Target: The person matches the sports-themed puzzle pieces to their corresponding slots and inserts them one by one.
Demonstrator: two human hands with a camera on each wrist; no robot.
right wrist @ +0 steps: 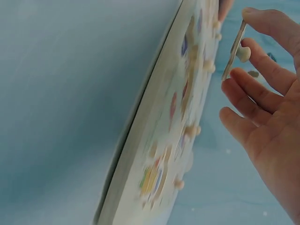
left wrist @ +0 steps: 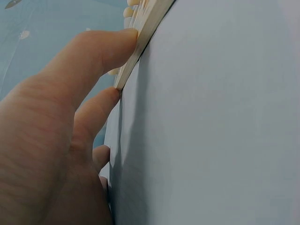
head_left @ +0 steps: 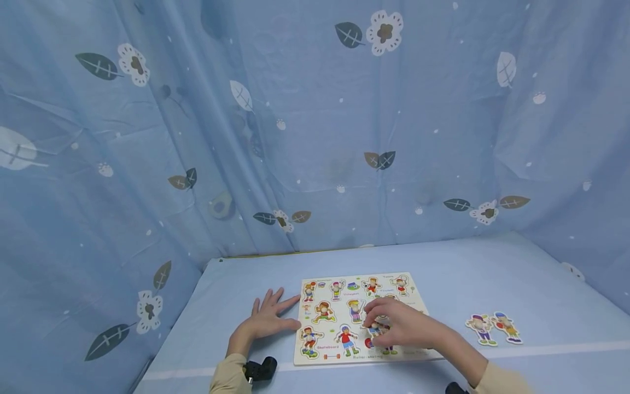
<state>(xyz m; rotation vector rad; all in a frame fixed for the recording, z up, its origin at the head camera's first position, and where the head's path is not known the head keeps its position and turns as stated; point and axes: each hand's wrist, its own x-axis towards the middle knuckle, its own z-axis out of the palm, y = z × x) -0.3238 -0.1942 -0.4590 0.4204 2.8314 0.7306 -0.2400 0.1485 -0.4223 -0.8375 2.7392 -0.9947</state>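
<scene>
A wooden knob puzzle board (head_left: 339, 314) with sports figures lies on the table. Against its left edge, my left hand (head_left: 269, 317) is spread out, with thumb and index fingertip touching the side. The left wrist view shows the thumb (left wrist: 105, 49) at the board's edge. My right hand (head_left: 406, 324) is over the board's right half, pinching a thin puzzle piece (right wrist: 234, 49) by its outer edges. A round knob (right wrist: 243, 54) sticks out from this piece toward the palm. In the right wrist view the piece is tilted and apart from the board; its picture is mostly hidden.
Two loose figure pieces, one with a purple cap (head_left: 482, 329) and one with a blue cap (head_left: 507, 327), lie side by side right of the board. A blue patterned curtain (head_left: 315, 120) hangs behind the table (head_left: 256, 268).
</scene>
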